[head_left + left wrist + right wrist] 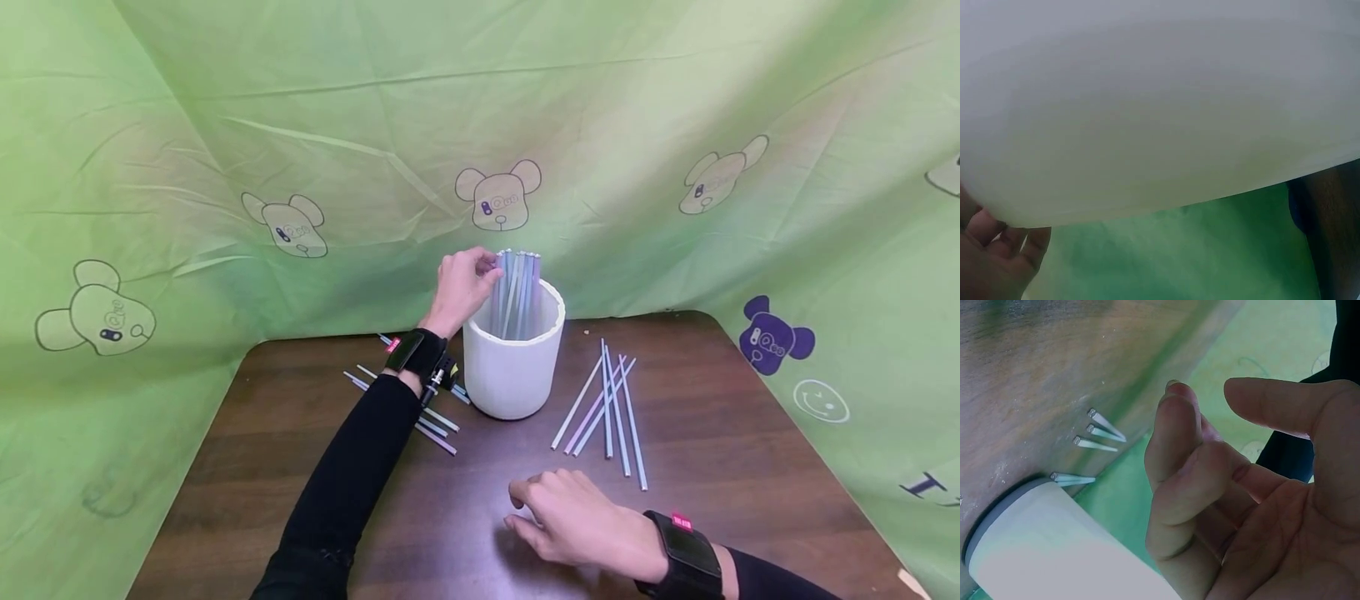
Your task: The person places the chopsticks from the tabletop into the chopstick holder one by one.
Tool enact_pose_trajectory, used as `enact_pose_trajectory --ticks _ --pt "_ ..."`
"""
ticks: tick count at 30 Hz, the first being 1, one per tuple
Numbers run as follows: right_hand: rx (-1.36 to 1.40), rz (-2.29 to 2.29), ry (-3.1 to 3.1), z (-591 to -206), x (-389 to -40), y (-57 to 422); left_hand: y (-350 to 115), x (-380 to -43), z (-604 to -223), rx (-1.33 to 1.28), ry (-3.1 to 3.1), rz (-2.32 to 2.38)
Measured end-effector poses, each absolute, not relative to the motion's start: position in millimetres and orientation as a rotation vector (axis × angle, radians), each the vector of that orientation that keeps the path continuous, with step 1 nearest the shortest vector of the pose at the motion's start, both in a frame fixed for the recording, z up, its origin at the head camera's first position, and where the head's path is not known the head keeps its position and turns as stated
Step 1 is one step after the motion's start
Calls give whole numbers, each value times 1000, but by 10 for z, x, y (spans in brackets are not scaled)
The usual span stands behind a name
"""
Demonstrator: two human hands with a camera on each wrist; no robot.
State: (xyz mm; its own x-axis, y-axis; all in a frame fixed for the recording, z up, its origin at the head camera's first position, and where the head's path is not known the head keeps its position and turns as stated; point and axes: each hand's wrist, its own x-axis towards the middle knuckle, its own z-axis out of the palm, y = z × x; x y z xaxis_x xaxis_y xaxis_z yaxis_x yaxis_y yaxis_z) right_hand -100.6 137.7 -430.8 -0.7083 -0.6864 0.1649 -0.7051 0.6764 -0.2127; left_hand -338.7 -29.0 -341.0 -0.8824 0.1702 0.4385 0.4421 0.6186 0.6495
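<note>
Reaching over the left rim of a white cylindrical container (513, 379), my left hand (461, 287) pinches a thin straw at its upper end, beside a bundle of pastel straws (522, 287) standing inside. The container's wall (1160, 125) fills most of the left wrist view, where only some bent fingers (1035, 247) show past its edge and the fingertips are hidden. Over the table's front part, my right hand (573, 518) hangs with loosely curled fingers and holds nothing. Its thumb stands apart from the fingers in the right wrist view.
Several blue, purple and pale straws (633, 423) lie loosely crossed right of the container. More straws (442, 419) lie on its left, partly hidden by my left forearm. A brown wooden table (247, 467) carries everything; green printed cloth (390, 125) hangs behind and at the sides.
</note>
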Motion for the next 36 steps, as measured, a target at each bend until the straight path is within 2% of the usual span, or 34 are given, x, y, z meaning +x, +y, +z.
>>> enact_pose_trajectory --ticks 9,15,20,24,29,36 --pt "1022 472 -2873 -4272 -1079 1472 -240 -3367 -3406 -455 -2525 -1045" --pt "883 497 -2892 -4307 -1371 1682 -275 -3153 -3412 -468 -2292 -1098" --pt "818 313 -2837 -4435 -1720 2014 -248 -2799 -3478 -704 -1994 -896" --pt "886 156 -2796 -4558 -1905 2206 -160 -2435 -3584 -1000 -1880 -665" --pt "995 155 -2802 -4676 -1995 2255 -108 -1947 -3806 -1311 -1854 -452" --pt "1137 161 -2766 -4724 -2020 2246 -158 -1347 -4180 -1474 -1922 -433"
